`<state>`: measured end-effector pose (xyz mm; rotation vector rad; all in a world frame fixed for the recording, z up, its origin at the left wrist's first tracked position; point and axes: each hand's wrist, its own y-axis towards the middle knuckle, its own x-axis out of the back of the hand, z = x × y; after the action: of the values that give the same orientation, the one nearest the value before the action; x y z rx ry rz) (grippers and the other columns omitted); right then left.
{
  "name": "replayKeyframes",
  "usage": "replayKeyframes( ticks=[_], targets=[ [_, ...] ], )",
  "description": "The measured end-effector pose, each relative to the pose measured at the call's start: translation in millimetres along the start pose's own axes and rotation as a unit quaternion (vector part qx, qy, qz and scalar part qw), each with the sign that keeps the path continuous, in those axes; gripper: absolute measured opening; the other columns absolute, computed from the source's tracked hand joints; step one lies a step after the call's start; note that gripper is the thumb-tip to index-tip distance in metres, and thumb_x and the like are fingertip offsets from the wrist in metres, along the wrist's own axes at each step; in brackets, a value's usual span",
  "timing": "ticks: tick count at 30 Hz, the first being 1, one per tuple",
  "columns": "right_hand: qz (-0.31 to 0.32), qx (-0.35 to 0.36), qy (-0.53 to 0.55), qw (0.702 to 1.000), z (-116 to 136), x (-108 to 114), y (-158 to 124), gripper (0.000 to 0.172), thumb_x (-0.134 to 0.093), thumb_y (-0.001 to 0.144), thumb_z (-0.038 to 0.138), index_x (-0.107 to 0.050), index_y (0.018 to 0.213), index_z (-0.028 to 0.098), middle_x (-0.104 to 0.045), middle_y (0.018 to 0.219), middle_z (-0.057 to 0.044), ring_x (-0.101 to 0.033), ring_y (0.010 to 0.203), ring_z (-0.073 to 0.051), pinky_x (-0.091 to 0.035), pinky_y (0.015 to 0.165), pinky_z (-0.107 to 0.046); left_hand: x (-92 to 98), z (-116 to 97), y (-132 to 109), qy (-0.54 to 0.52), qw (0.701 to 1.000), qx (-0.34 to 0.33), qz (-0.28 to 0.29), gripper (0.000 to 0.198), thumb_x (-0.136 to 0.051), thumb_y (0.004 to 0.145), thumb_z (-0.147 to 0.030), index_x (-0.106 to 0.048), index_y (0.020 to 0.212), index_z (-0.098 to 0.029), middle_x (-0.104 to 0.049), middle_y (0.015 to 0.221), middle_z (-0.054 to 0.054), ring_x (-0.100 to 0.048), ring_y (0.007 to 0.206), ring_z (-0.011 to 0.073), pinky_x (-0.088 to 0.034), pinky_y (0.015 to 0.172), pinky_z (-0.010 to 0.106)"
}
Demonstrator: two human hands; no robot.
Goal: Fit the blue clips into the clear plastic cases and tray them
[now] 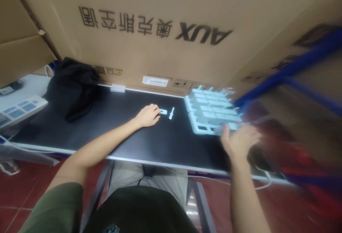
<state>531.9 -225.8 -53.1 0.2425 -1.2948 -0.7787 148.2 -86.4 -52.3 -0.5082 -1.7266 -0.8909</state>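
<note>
My left hand (148, 115) rests on the black tabletop, fingers curled together over one end of a small light-blue slotted piece (164, 112). Just right of that piece lies a separate slim light-blue piece (171, 113) with a wider end. On the right side of the table stands a light-blue rack (200, 130) filled with rows of light-blue blocks, some with thin pegs sticking up. My right hand (240, 139) is at the rack's near right corner, thumb toward the blocks. Motion blurs its fingers, and whether they grip anything does not show.
A large cardboard box (128, 53) walls off the table's back edge. Black cloth (72, 87) lies at the left, beside a white printed box (24, 111). A small white block (118, 88) sits at the back edge. Blue metal bars (288, 69) slant up at the right.
</note>
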Motion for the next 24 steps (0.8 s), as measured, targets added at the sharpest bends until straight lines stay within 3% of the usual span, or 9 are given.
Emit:
replayKeyframes(
  ticks=[4,13,24],
  targets=[
    [-0.029,-0.003,-0.024,0.999,0.2,-5.2,4.0,0.072,-0.038,0.099,0.063,-0.059,0.135,0.005,-0.052,0.137,-0.035,-0.045,0.129,-0.051,-0.036,0.101,-0.072,0.5,-0.8,0.1,-0.001,1.000,0.010,0.006,0.025,-0.052,0.104,-0.033,-0.068,0.116,-0.018,-0.065,0.117,0.012,-0.059,0.109,0.0279,-0.052,0.093,0.042],
    [-0.044,0.018,0.005,0.999,-1.6,-19.1,0.8,0.073,-0.040,0.098,0.061,-0.059,0.137,0.002,-0.054,0.139,-0.034,-0.046,0.128,-0.049,-0.037,0.102,-0.069,8.7,-6.7,0.2,0.015,0.999,0.019,0.040,0.027,-0.048,0.106,-0.033,-0.067,0.119,-0.018,-0.064,0.120,0.012,-0.058,0.113,0.0280,-0.052,0.095,0.042],
    [-0.056,0.043,-0.002,0.998,-1.8,-14.2,-1.6,0.063,-0.045,0.096,0.053,-0.061,0.135,0.006,-0.058,0.134,-0.032,-0.048,0.127,-0.047,-0.036,0.101,-0.067,7.5,-7.4,0.7,0.027,0.999,0.015,0.039,0.026,-0.048,0.106,-0.033,-0.066,0.118,-0.017,-0.063,0.119,0.011,-0.057,0.111,0.0272,-0.051,0.093,0.040]
  ],
)
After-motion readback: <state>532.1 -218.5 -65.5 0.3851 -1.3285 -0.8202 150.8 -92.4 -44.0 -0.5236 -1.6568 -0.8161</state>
